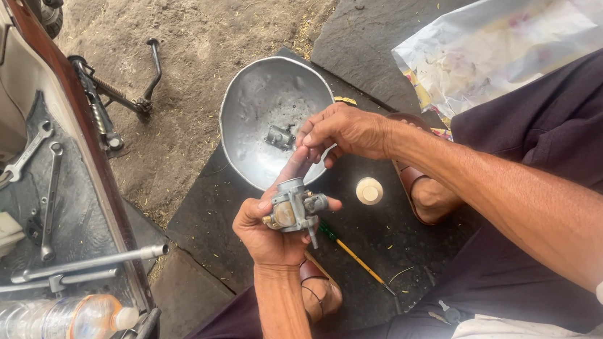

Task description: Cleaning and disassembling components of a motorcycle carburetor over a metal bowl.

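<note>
The small grey cast-metal carburettor body with brass fittings (294,208) sits dead centre, held above the dark rubber mat (380,242). Its long axis stands roughly upright, round open throat toward twelve o'clock, a thin stem poking down toward six. The left hand (267,231) is clamped round it from the nine o'clock side. The right hand (345,131) comes in from one o'clock, fingers pinched together over the throat; what they pinch I cannot tell.

This looks like hand work on the throat, mid-step: the next move calls for a steady left grip and a fine, straight touch from the right.

At twelve o'clock, the dented round aluminium bowl (267,114) holds a small metal part (280,136). At three, a cream round cap (369,190). At five, a yellow-shafted screwdriver (357,259). Far at nine, steel spanners (45,185) and a clear plastic bottle (46,324).
</note>
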